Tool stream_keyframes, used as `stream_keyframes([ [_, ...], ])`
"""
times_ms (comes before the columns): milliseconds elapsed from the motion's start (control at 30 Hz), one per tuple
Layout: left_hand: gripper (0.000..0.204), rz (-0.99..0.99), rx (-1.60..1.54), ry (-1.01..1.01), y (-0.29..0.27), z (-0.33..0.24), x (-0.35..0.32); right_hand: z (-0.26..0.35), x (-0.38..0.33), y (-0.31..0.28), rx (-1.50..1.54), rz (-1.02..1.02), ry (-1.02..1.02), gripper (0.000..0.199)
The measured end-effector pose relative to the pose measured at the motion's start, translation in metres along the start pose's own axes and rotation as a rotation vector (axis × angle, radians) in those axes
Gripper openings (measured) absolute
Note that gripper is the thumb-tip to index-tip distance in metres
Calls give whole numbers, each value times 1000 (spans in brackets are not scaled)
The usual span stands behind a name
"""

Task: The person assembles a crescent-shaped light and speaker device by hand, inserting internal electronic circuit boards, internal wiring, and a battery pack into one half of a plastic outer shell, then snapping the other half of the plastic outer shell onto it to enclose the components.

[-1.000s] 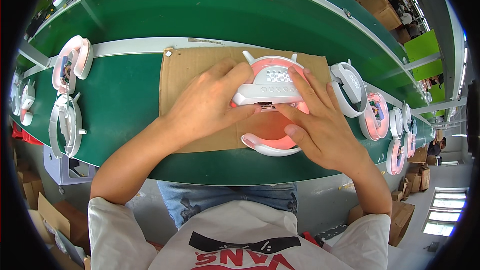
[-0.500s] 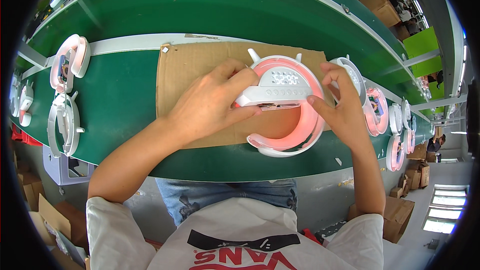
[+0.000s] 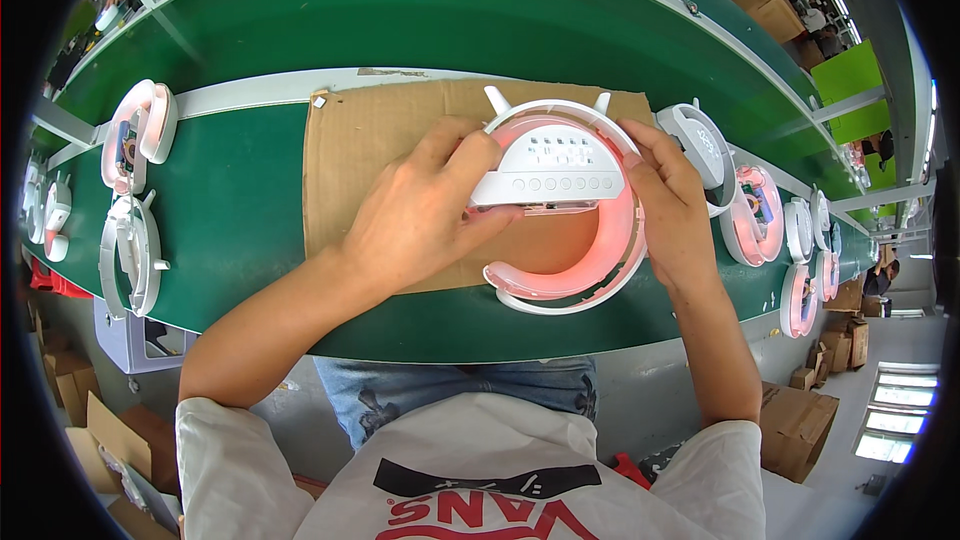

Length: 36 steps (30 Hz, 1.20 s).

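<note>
A C-shaped ring lamp lies over a cardboard sheet (image 3: 340,160) in front of me. It has a pink inner ring (image 3: 606,252), a white outer shell (image 3: 560,309) with two prongs at the top, and a white half-round panel (image 3: 560,168) with a row of round buttons. My left hand (image 3: 415,202) pinches the panel's left end, thumb below and fingers above. Closed round the lamp's upper right side is my right hand (image 3: 678,215), its thumb at the panel's right end. A narrow gap shows between pink ring and shell on the right.
At the left of the green bench (image 3: 240,180) lie an open pink ring part (image 3: 158,130) and a white shell (image 3: 146,255). Right of my hand stand a white ring clock (image 3: 695,145), a pink ring part (image 3: 752,215) and several more units. A white rail borders the bench's far side.
My right hand has moved from the panel's right end up and closed round the lamp's right side. The panel's display marks look different, and the pink ring sits slightly apart from the shell.
</note>
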<state>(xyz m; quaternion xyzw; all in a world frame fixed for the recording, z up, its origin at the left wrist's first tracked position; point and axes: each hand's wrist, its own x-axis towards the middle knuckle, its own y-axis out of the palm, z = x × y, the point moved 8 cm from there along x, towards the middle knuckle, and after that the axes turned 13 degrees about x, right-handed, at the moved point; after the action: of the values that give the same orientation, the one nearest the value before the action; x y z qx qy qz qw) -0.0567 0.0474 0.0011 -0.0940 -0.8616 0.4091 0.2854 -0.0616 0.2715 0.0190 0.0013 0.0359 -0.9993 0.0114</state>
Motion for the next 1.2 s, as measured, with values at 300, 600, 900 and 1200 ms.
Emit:
stream_keyframes([
  [300, 114, -169, -17, -4, 2, -9, 4, -8, -6, -5, 68, -117, 70, 39],
  [600, 117, -62, -236, -238, 7, -5, 4, -22, -10, -8, 126, -81, 62, 38],
  [900, 113, 70, -583, -477, 24, 12, 4, -31, -7, -17, 189, -145, 95, 36],
  [1200, 79, 89, -575, -558, 42, 12, 6, -8, -1, -10, -36, -16, -153, 37],
])
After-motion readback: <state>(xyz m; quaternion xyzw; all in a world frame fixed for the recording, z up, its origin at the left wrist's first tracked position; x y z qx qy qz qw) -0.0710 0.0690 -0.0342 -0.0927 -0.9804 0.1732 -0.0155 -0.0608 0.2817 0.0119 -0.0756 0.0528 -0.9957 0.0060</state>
